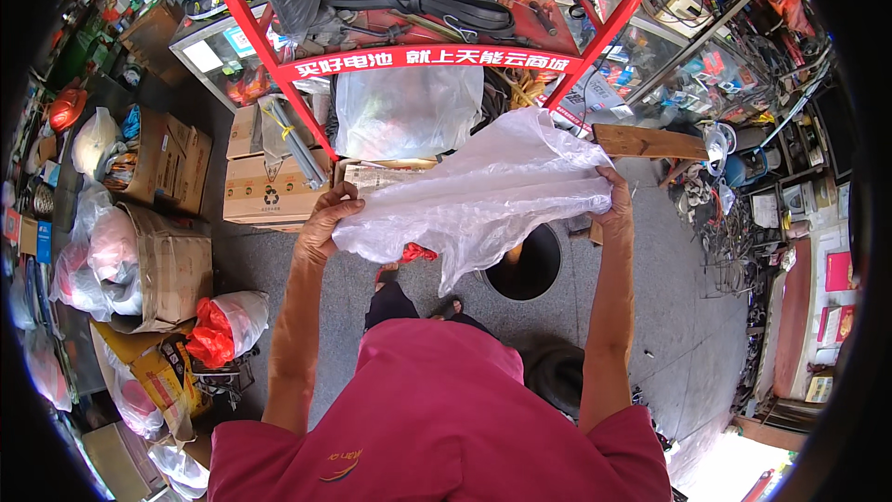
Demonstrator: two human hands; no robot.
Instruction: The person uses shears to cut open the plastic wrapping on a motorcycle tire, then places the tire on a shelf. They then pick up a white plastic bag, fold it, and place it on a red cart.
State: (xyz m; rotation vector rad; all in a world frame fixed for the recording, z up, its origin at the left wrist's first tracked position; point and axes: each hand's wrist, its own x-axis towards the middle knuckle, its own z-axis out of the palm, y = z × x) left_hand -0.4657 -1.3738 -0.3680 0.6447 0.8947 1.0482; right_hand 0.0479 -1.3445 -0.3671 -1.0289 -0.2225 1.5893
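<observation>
Stretched between my two hands is a translucent white plastic bag (483,200), crumpled along its length, with one corner hanging down in the middle. My left hand (327,218) pinches its left end, thumb pressed against the fingers. At the other end my right hand (613,197) grips the plastic near its upper right edge, with some fingers hidden behind it. Both forearms reach forward at about the same height. Beyond the bag stands a red metal rack (437,65), whose lower part the plastic partly covers.
Cardboard boxes (265,188) stand left of the rack, and an open carton (172,265) with plastic bags is farther left. A round dark bin (525,265) sits on the floor below the bag's right part. A wooden board (650,142) juts out at right.
</observation>
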